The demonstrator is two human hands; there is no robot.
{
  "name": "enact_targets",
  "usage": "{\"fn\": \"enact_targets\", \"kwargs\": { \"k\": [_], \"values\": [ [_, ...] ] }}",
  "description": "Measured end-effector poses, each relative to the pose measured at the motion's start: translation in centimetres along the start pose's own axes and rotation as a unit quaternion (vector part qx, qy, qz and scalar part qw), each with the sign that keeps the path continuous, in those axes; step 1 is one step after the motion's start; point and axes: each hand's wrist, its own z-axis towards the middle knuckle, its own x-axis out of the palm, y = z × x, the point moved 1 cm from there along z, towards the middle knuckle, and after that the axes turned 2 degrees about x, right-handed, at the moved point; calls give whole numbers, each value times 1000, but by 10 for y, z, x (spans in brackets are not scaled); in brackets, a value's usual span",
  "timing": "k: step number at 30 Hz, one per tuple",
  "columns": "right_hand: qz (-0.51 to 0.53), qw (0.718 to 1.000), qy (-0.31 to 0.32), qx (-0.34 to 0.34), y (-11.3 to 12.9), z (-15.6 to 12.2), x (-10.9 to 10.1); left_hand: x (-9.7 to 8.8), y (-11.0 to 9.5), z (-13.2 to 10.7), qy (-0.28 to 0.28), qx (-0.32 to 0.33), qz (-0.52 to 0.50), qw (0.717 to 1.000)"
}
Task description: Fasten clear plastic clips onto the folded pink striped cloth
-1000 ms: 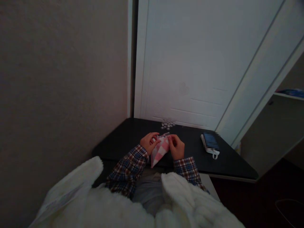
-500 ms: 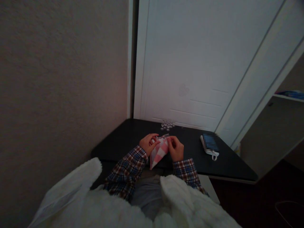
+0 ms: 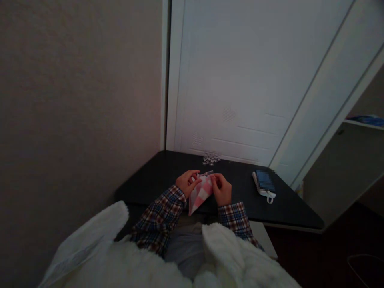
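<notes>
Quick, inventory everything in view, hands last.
Table: one, black, centre
Cloth: one, pink-white, near table's front
Pieces: several, clear, table's back
Device: one, blue-white, table's right
Panel: one, white, behind table
Wall: one, greyish, left
Cabinet: one, grey, right
Shelf items: uncountable, blue, far right
Cord: one, pale, on dark floor
Board: one, pale, below table
Fleece: one, white, bottom
Trousers: one, grey, bottom
Sleeves: two, plaid, bottom
Left hand: one, bare, holding cloth
Right hand: one, bare, holding cloth
</notes>
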Motion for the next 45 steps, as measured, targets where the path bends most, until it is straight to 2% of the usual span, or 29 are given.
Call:
{"fn": "enact_targets", "kwargs": {
  "k": [12,21,28,35,45],
  "values": [
    [-4,1000,-7,-1,-3,0,1,0,0,0,4,-13,-12,1000],
    [41,999,-12,-10,8,0,-2,0,-3,-2,26,-32,-23,999],
    [39,999,0,-12,3,-1,0,0,-2,-3,35,-32,-26,999],
    [-2,1000,8,-10,-1,-1,1,1,-1,-3,6,-12,-13,1000],
    [-13,999,10,-29,5,-2,1,0,-6,-1,11,30,36,999]
  ]
}}
